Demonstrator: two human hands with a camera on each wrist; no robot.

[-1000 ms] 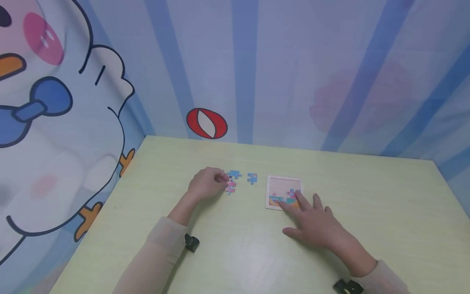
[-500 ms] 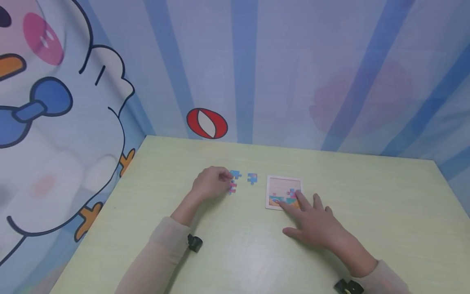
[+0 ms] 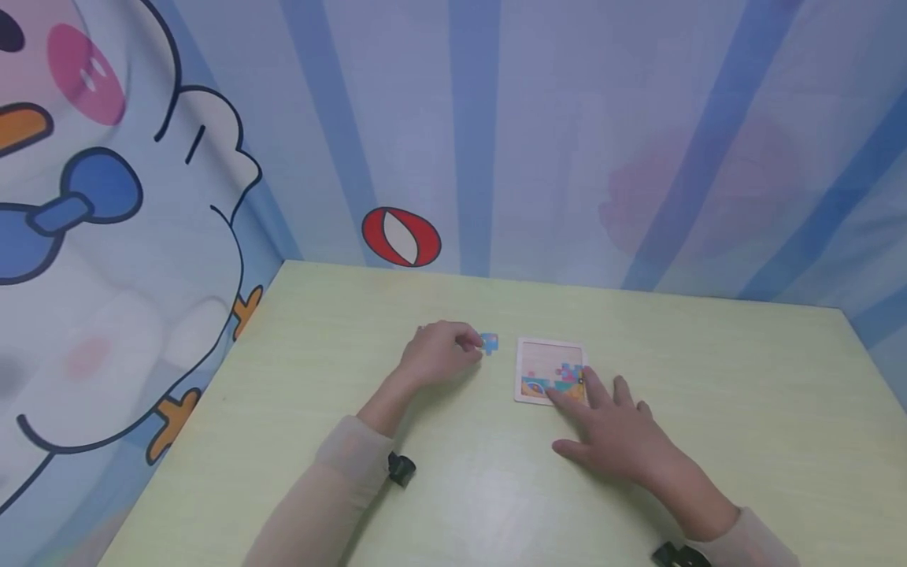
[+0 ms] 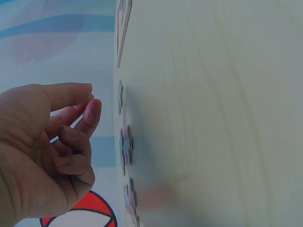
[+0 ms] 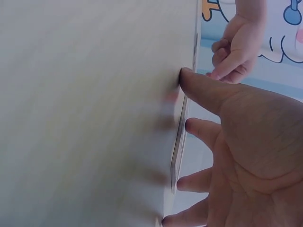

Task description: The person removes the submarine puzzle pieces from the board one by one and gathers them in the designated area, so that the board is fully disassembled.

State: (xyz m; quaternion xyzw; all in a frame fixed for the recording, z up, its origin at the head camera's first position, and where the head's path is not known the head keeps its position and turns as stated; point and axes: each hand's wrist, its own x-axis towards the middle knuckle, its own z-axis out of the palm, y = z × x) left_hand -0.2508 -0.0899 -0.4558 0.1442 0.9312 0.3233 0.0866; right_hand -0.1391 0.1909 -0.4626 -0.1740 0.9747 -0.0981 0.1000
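A left hand (image 3: 441, 353), fingers loosely curled and seemingly empty, hovers beside a knobbed blue jigsaw piece (image 3: 490, 343), best pinched by its sides, towards the pale-yellow table (image 3: 496, 472)'s far edge, while the right hand (image 3: 616, 433), fingers spread, rests at the pale square puzzle frame (image 3: 520, 370)'s near-right corner.

The right hand (image 5: 251, 146) spreads its fingers (image 5: 202, 132) by the pale table (image 5: 85, 113). Two fingertips are beside a thin frame (image 5: 177, 153), seen from its side. Higher up, the left hand (image 5: 240, 45) curls its fingers before a cartoon wall (image 5: 279, 73).
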